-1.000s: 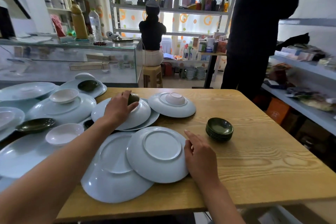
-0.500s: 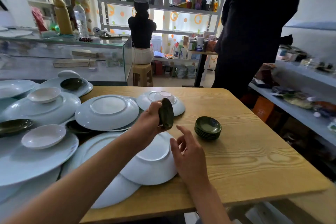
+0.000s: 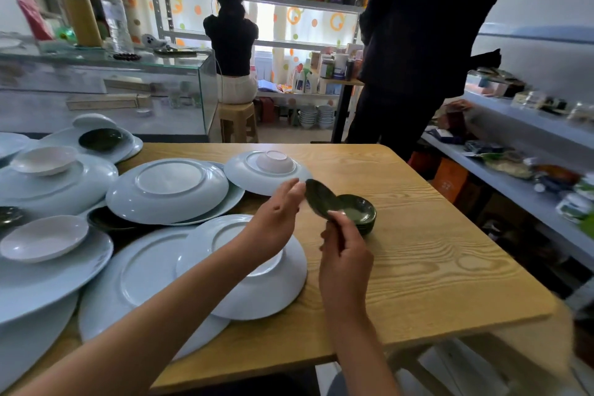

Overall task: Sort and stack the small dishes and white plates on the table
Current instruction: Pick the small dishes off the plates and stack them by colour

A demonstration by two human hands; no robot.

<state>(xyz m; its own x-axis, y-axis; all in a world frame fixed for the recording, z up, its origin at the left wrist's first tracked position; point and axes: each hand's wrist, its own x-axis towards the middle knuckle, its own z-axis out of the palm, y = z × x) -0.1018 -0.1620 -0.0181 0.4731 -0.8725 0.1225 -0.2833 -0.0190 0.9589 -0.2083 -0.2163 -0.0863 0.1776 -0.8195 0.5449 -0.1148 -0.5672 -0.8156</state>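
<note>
A dark green small dish [image 3: 319,199] is held tilted in the air, just above and beside the stack of dark green dishes [image 3: 358,212] near the middle of the wooden table [image 3: 434,251], evidently so that it can be laid on that stack. It is pinched at its near rim by the curled fingers of the right hand [image 3: 342,244], while the left hand [image 3: 278,219] is kept at its far rim with fingers loosely straightened; contact there cannot be made out. Three more dark dishes and four pale small dishes are counted among the white plates [image 3: 167,190] crowded toward the left edge, at least eight of which are seen, several upside down. The stack's layers cannot be counted.
</note>
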